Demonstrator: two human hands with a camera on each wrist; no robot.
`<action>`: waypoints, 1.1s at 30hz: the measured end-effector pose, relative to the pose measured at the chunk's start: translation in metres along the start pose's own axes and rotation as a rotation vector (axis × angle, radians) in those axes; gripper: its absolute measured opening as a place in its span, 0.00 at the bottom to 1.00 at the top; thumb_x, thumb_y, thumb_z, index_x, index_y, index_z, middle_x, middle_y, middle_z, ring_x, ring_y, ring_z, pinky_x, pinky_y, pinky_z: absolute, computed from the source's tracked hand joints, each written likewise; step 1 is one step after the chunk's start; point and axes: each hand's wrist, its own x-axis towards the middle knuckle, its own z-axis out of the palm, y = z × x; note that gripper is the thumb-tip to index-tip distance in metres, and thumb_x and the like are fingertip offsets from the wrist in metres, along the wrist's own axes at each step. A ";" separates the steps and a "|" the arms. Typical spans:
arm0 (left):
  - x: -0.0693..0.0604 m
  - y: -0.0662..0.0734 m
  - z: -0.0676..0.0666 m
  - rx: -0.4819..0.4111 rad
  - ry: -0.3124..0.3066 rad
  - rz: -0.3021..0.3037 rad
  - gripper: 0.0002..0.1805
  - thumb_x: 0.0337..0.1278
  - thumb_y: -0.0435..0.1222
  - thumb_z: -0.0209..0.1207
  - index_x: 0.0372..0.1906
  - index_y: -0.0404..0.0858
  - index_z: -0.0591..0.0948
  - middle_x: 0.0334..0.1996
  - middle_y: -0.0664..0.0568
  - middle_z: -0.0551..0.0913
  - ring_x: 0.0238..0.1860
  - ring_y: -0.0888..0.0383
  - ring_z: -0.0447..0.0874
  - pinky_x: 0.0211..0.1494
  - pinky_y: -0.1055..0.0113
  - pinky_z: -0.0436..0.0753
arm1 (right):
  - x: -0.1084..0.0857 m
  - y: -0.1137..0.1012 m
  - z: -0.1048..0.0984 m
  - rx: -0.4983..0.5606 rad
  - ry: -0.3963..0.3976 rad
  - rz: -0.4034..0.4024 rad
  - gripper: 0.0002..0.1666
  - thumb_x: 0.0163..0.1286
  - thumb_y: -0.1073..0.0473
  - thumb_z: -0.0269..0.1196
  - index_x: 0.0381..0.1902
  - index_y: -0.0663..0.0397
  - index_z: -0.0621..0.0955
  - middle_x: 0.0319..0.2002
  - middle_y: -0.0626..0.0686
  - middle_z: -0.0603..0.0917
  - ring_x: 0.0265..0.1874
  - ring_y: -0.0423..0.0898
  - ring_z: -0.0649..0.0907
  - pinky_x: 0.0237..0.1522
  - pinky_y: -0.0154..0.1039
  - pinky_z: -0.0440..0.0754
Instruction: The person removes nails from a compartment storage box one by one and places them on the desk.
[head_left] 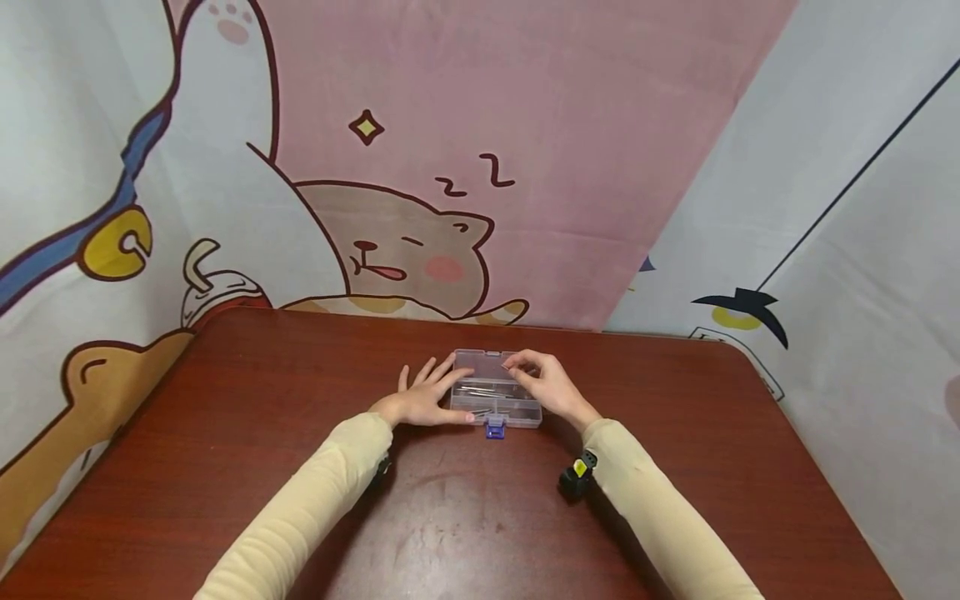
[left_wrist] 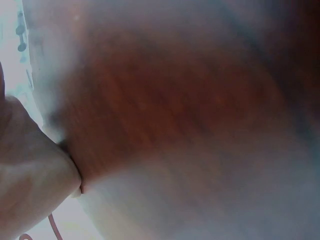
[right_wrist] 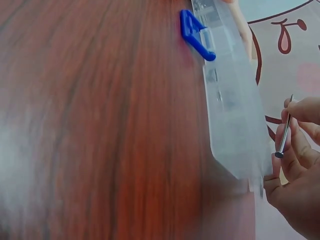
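Now holding one thin, shiny silver metal nail with a flat head (right_wrist: pixel 284 130), toward one o'clock from the middle of the open, see-through plastic box (head_left: pixel 525 420) on the red-brown wooden table (head_left: pixel 450 517). Clamping thumb and fingertips of the bare right hand (head_left: pixel 551 387) on the nail. Resting the bare left hand (head_left: pixel 423 403) at the box's nine o'clock side, spreading the fingers wide apart. Probably moving one nail into or out of the box, not showing which way. Probably calling next for a snug pinch and slow, careful moving. Looking straight and smooth, pointing the nail's head near seven o'clock in the right wrist view. Seeing more thin silver metal pieces (head_left: pixel 486 391) inside the box, and a bright blue plastic clip (right_wrist: pixel 197 46) at six o'clock.
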 end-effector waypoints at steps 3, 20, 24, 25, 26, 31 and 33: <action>0.000 0.000 0.001 0.002 0.014 0.009 0.48 0.52 0.66 0.57 0.76 0.54 0.54 0.77 0.50 0.37 0.74 0.40 0.35 0.64 0.33 0.31 | -0.003 0.002 -0.007 0.001 -0.002 0.004 0.09 0.68 0.68 0.61 0.44 0.67 0.82 0.42 0.62 0.84 0.32 0.49 0.78 0.33 0.41 0.76; -0.002 0.002 0.000 0.003 0.023 0.019 0.46 0.54 0.64 0.58 0.75 0.55 0.56 0.77 0.49 0.38 0.74 0.39 0.35 0.64 0.31 0.32 | -0.022 0.000 -0.047 -0.018 0.066 0.023 0.08 0.68 0.71 0.60 0.43 0.69 0.82 0.40 0.63 0.84 0.37 0.57 0.82 0.40 0.45 0.77; -0.001 0.001 0.001 0.009 0.032 0.023 0.46 0.54 0.64 0.58 0.75 0.55 0.56 0.77 0.49 0.39 0.74 0.39 0.36 0.63 0.30 0.32 | -0.027 -0.018 -0.055 -0.035 0.065 0.022 0.08 0.67 0.73 0.59 0.43 0.70 0.81 0.39 0.62 0.84 0.37 0.62 0.81 0.38 0.45 0.77; -0.001 0.001 0.001 0.011 0.032 0.023 0.46 0.54 0.64 0.58 0.75 0.55 0.56 0.77 0.49 0.39 0.74 0.39 0.36 0.63 0.30 0.32 | -0.028 -0.021 -0.058 -0.037 0.061 0.028 0.08 0.67 0.73 0.59 0.43 0.70 0.82 0.39 0.62 0.84 0.37 0.63 0.81 0.38 0.43 0.77; -0.001 0.001 0.001 0.013 0.033 0.024 0.46 0.54 0.64 0.58 0.75 0.55 0.56 0.77 0.49 0.39 0.74 0.39 0.36 0.63 0.30 0.32 | -0.029 -0.022 -0.060 -0.048 0.059 0.028 0.08 0.67 0.73 0.59 0.43 0.70 0.81 0.39 0.62 0.84 0.37 0.63 0.81 0.37 0.41 0.77; -0.001 0.001 0.001 0.005 0.025 0.021 0.46 0.53 0.65 0.58 0.75 0.56 0.56 0.77 0.50 0.38 0.74 0.40 0.35 0.64 0.31 0.31 | -0.027 -0.007 -0.070 -0.074 0.051 0.063 0.09 0.68 0.71 0.59 0.44 0.68 0.82 0.41 0.62 0.84 0.39 0.64 0.80 0.36 0.36 0.77; -0.001 0.002 0.000 0.002 0.025 0.022 0.46 0.53 0.64 0.58 0.75 0.55 0.56 0.77 0.50 0.38 0.74 0.40 0.35 0.64 0.31 0.31 | -0.026 0.004 -0.075 -0.099 0.049 0.076 0.09 0.69 0.69 0.59 0.45 0.66 0.82 0.43 0.62 0.84 0.40 0.62 0.81 0.38 0.36 0.77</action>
